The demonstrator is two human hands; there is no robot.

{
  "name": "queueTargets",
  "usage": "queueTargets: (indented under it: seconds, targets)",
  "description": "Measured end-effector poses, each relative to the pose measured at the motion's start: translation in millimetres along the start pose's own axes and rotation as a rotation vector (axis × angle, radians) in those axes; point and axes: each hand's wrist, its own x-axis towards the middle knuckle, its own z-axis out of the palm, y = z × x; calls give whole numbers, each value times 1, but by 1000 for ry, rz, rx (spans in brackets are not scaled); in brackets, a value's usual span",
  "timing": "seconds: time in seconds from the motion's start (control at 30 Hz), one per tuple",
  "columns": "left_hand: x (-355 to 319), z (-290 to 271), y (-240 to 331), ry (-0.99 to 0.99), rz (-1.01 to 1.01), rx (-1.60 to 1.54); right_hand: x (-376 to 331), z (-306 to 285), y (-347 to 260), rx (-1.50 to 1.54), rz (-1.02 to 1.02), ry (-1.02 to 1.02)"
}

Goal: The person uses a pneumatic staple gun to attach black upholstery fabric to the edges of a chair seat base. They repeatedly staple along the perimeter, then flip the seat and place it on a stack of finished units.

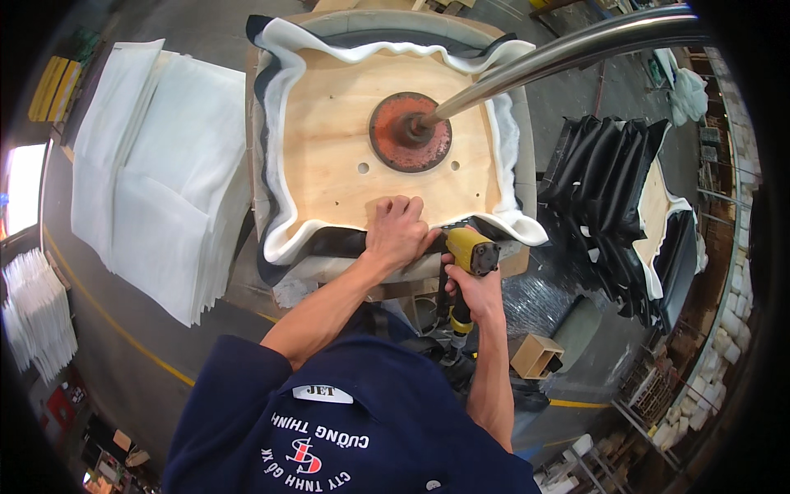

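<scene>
Plywood panel (337, 123) of an upturned seat fills the top centre, its edges lapped by white foam (284, 156) and black cover (329, 244). A rusty red disc (410, 132) sits in the middle of the panel, with a steel tube (568, 51) running from it out toward two o'clock.

The left hand (399, 233) lies at the panel's six o'clock edge, fingers curled together and pressing the cover and foam down onto the wood. The right hand (475, 288), just at four o'clock of the left, is clamped on a yellow stapler (471, 251); the tool's nose points at the folded edge right beside the left hand's fingers, and whether it touches the cover I cannot tell.

White sheets (156, 165) are stacked at nine o'clock of the seat, well apart from the hands. At three o'clock a second seat (634, 206) with ribbed black cover stands tilted. A small wooden box (535, 356) lies on the floor at five o'clock, below the right forearm. More white pieces (37, 313) are piled at the far left.
</scene>
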Motion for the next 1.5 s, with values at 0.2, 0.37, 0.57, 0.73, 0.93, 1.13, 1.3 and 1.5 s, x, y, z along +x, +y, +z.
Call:
queueTargets:
  seconds: [0.2,0.37,0.57,0.73,0.93,1.13,1.3,1.5]
  targets:
    - [-2,4,-1,25,-4,-3,3,0,-1,-6,33,-36]
    - [-2,6,0,52,36,16,7,7,-1,-145,16,9]
    - [-2,4,2,22,61,31,-1,1,11,-74,-31,-32]
    - [-11,-12,-16,-83,199,-14,-15,-7,40,103,-80,60]
    - [-20,-22,-12,-86,161,104,-16,-10,31,103,-63,17]
    - [-13,-9,-9,-13,141,62,-13,-14,26,99,-48,4]
    - [-12,-6,-8,15,119,65,-3,-16,16,100,-42,-17]
    - [-9,-8,-3,20,49,43,-2,-13,11,78,-36,-55]
